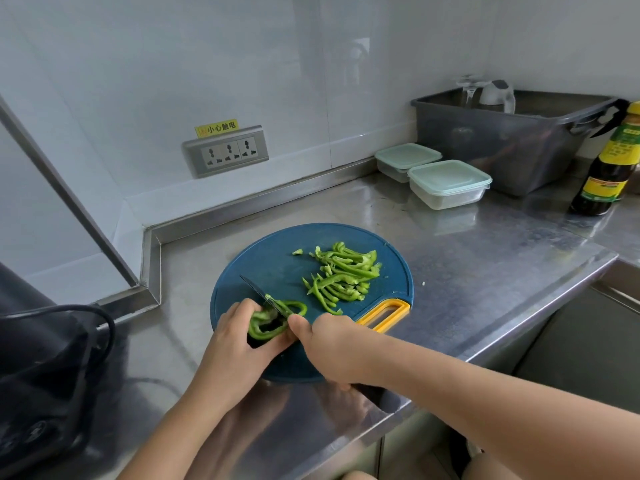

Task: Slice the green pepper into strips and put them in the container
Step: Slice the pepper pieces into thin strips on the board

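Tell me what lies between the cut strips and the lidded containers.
Head view: bare cutting board, a tiny green scrap, then steel counter up to containers.

Beyond the grip on the pepper piece (265, 328), open cutting board (266, 258) is crossed only by the knife (257, 289). Rightward passage is blocked by cut strips (341, 278); leftward room is bounded by a black appliance (41, 358).

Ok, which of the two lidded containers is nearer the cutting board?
The larger container, standing further right and further out from the wall. The smaller container sits behind it, closer to the wall.
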The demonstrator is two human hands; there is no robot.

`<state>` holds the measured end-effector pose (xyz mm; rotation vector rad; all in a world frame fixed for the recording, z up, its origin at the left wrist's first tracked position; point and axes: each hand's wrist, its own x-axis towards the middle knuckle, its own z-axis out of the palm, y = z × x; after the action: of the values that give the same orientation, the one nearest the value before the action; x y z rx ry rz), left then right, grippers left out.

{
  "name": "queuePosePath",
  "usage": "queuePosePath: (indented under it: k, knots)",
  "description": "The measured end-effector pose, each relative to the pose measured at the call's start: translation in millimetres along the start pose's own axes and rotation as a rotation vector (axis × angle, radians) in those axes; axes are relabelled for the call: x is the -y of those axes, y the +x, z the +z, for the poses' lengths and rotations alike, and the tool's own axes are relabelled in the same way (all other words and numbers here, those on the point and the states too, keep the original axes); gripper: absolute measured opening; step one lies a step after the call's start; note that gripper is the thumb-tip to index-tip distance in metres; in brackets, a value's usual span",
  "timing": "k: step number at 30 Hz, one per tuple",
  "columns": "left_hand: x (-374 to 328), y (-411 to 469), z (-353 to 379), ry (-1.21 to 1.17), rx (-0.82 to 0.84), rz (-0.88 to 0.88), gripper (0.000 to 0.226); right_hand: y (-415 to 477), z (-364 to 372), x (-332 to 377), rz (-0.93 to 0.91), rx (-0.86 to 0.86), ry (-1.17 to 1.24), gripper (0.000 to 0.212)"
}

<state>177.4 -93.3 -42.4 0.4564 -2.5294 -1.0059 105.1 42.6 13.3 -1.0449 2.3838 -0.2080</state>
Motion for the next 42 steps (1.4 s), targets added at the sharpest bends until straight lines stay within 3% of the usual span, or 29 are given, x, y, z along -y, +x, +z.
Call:
queuePosePath:
  k: [2, 4, 7, 10, 13, 20, 28, 33, 42]
  knots:
    - [-2, -4, 1, -0.019, 0.011, 0.01, 0.056, 9, -7, 7, -0.003, -0.011, -0.046, 0.071]
    - [-1, -6, 2, -0.025, 0.002, -0.01, 0.044, 17, -10, 9, 0.004, 0.034, -0.066, 0.067]
    - [3, -3, 3, -0.023, -0.024, -0.016, 0.034, 16, -13, -7, 0.044, 0.059, 0.212, 0.02]
    - [10, 1, 1, 0.004, -0.09, -0.018, 0.041, 9, -17, -27, 0.205, 0.06, 0.743, 0.056]
    - [10, 2, 1, -0.01, -0.092, -0.015, 0.046, 5, -13, -43, 0.248, 0.034, 0.918, 0.057]
    - [15, 4, 5, 0.025, -0.074, -0.011, 0.047, -25, 15, -31, 0.042, -0.023, 0.967, 0.056]
    - [14, 6, 1, -0.046, -0.022, -0.067, 0.043, -35, 35, -21, -0.013, -0.092, 0.928, 0.055]
    - [15, 5, 1, -0.036, 0.027, -0.058, 0.064, -29, 48, -18, -0.065, -0.244, 0.744, 0.058]
    - [21, 8, 2, -0.034, 0.015, -0.043, 0.063, -40, 44, -8, -0.095, -0.281, 0.588, 0.057]
